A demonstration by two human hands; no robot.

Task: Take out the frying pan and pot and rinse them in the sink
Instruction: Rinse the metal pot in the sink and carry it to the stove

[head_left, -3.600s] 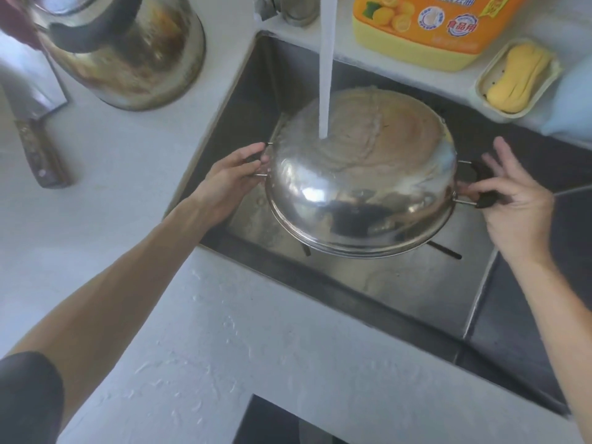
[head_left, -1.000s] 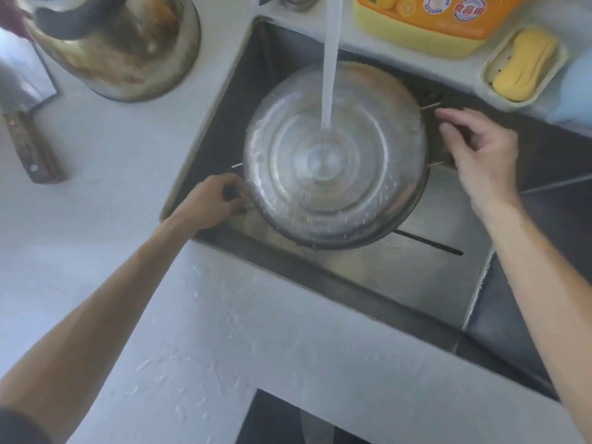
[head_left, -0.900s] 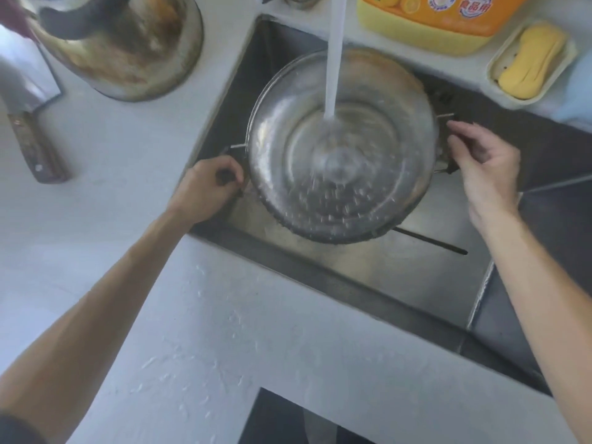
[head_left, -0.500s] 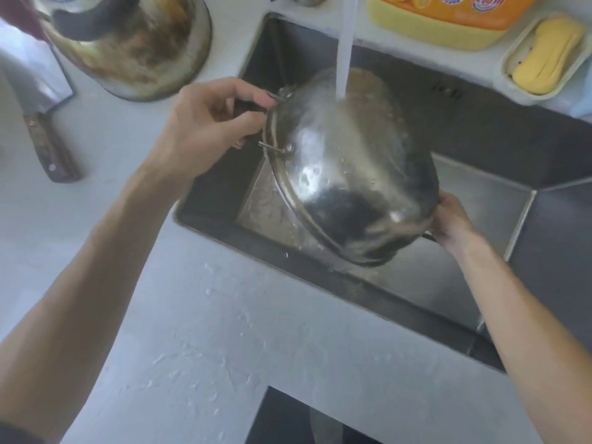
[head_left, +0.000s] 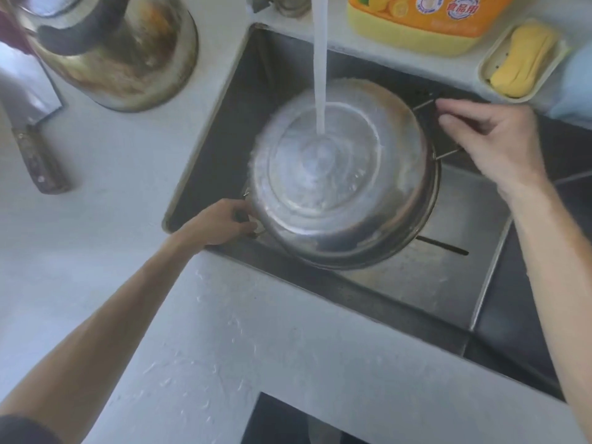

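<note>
The round stainless-steel pot (head_left: 339, 184) is held over the dark steel sink (head_left: 448, 283), beneath the white water stream (head_left: 319, 65), so runoff drains below; each wire handle is clasped by the left hand (head_left: 217, 224) and right hand (head_left: 490, 139), steadying it.

Steel pot (head_left: 342, 187) upside down over sink (head_left: 448, 277), water striking its base

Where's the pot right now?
In the head view the pot is over the sink under the tap stream, left hand and right hand on its handles.
</note>
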